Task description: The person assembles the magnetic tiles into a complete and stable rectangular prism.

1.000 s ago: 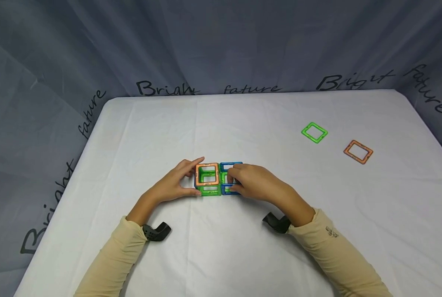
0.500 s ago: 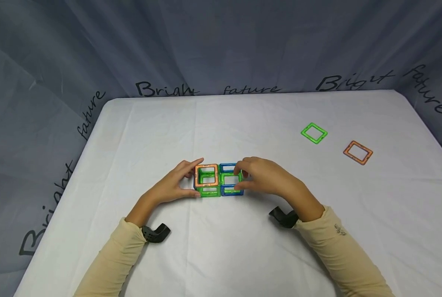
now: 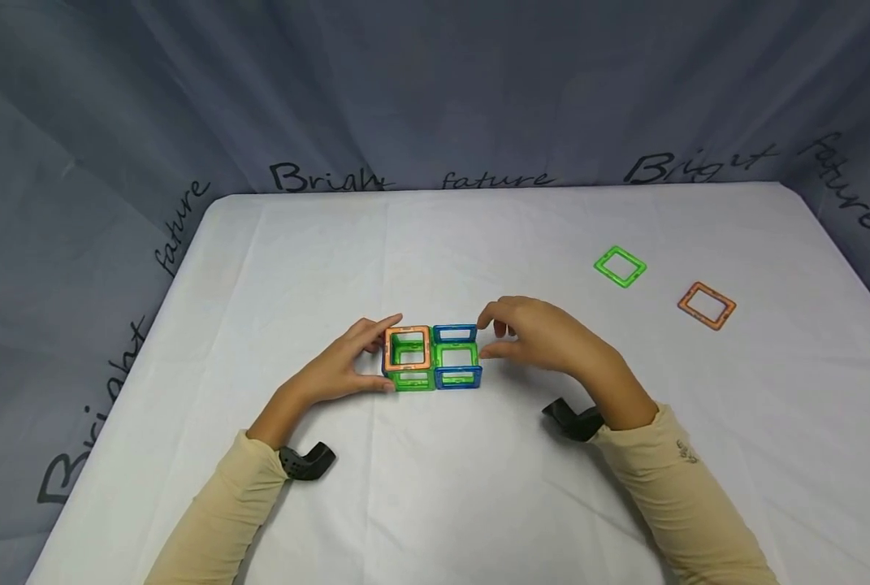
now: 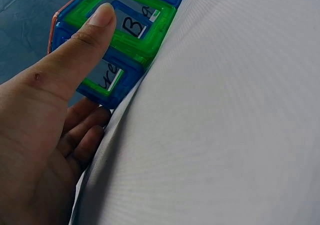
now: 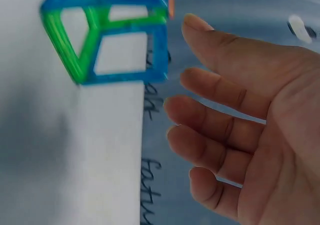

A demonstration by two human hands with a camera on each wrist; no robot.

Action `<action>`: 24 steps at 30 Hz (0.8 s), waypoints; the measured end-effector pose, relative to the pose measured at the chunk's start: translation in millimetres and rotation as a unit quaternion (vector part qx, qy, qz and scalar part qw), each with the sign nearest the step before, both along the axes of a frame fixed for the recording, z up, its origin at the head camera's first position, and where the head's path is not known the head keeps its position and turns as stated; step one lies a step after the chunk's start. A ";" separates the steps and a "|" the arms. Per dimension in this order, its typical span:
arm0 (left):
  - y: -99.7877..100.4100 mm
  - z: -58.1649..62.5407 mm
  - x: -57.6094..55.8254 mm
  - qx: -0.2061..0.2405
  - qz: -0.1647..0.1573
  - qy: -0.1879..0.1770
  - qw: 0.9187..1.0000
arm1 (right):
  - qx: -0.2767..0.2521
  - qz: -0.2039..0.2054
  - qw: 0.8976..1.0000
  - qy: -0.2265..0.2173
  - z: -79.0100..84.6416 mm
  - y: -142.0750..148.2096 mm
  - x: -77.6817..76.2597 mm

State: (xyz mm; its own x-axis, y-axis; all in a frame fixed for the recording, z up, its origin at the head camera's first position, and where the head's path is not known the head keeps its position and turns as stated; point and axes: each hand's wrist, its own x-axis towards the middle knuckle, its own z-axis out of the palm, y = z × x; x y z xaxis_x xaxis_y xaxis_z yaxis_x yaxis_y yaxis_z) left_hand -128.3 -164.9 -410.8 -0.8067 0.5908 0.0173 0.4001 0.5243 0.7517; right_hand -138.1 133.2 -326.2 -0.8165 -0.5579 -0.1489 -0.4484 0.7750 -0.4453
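at mid-frame the tile block (image 3: 431,358), long axis left-to-right, is gripped by the left hand (image 3: 339,363) (right hand (image 3: 535,331) empty, loosely spread, just beside its right end).

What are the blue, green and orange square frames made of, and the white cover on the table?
The green frames and blue frames look like smooth, shiny, maybe see-through plastic: light streaks show on them. The orange frames, shaped alike, are probably plastic too; their finish is unclear. The white cover looks like dull cloth, with soft creases.
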 end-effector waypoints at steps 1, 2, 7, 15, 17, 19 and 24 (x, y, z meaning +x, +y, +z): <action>0.3 -0.5 -0.2 0.001 0.000 -0.001 1.000 | -0.006 -0.005 1.000 0.005 0.4 3.8 -2.6; 0.5 -1.1 -0.4 0.002 0.000 -0.001 1.000 | -0.012 -0.010 1.000 0.009 0.8 7.8 -5.5; 0.3 -4.6 0.5 -0.003 0.002 0.004 1.000 | -0.030 -0.045 0.998 0.011 3.1 31.4 -22.5; -2.0 -4.2 1.3 -0.005 0.002 0.012 1.000 | -0.066 -0.127 0.989 0.025 8.8 63.6 -53.5; -2.2 -4.2 0.7 -0.003 0.001 0.013 1.000 | -0.076 -0.151 0.985 0.022 10.0 71.1 -60.2; -2.0 -4.2 0.7 -0.003 -0.002 0.015 1.000 | -0.079 -0.176 0.981 0.020 9.5 79.6 -66.0; -3.8 -5.2 1.3 -0.008 0.002 0.018 1.000 | -0.056 -0.215 0.975 0.008 -2.7 101.1 -78.5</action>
